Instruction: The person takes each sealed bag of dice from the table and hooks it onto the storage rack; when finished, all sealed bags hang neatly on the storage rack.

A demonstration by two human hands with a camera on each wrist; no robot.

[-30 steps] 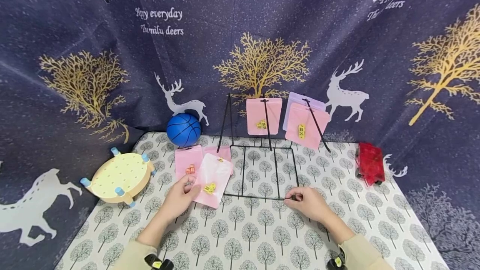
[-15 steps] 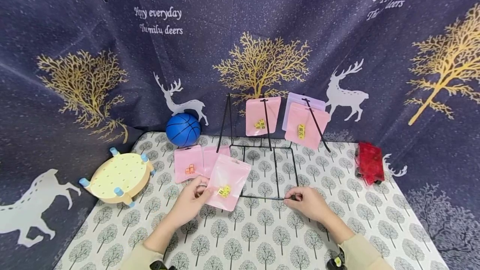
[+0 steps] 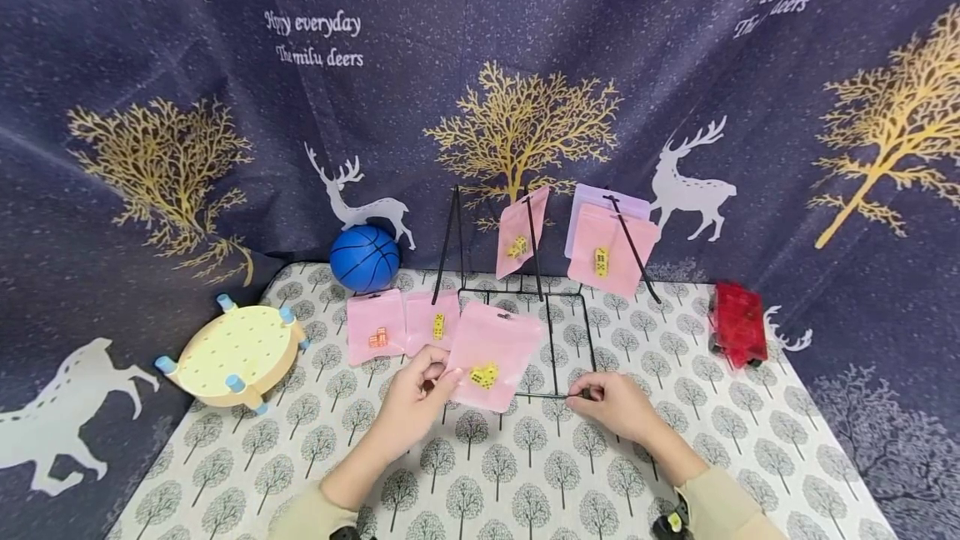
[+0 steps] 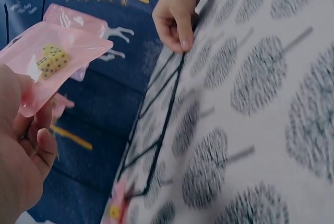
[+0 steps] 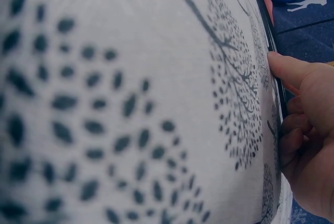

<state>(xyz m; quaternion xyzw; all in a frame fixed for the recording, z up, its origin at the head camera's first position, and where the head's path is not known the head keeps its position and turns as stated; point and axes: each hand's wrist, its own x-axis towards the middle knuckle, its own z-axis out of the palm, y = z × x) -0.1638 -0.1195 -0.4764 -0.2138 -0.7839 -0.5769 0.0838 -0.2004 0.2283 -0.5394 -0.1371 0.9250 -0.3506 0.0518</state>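
My left hand (image 3: 411, 397) pinches a pink zip bag (image 3: 501, 340) by its left edge, thumb in front. Yellow dice (image 4: 53, 61) show through the film, and the bag is held up in front of the black wire display rack (image 3: 551, 348). The right hand (image 3: 617, 408) grips the front right corner of the rack's base with thumb and fingers. On the rack's middle hook hangs a pink bag with yellow dice (image 3: 517, 247), turned at an angle. From the right hook hang a pink bag (image 3: 615, 248) and, behind it, a purple one (image 3: 588, 200). The left hook (image 3: 447, 244) bears no bag.
Two more pink bags lie left of the rack, one with orange dice (image 3: 378, 337), one with yellow dice (image 3: 438, 325). A blue ball (image 3: 365, 258) stands behind them. At far left is a yellow round stool-like piece (image 3: 240, 352); a red toy vehicle (image 3: 738, 323) sits at right.
My left hand has carried its pink bag rightward, across the front of the rack. The bag on the middle hook has swung round. The right hand has stayed at the rack's corner.
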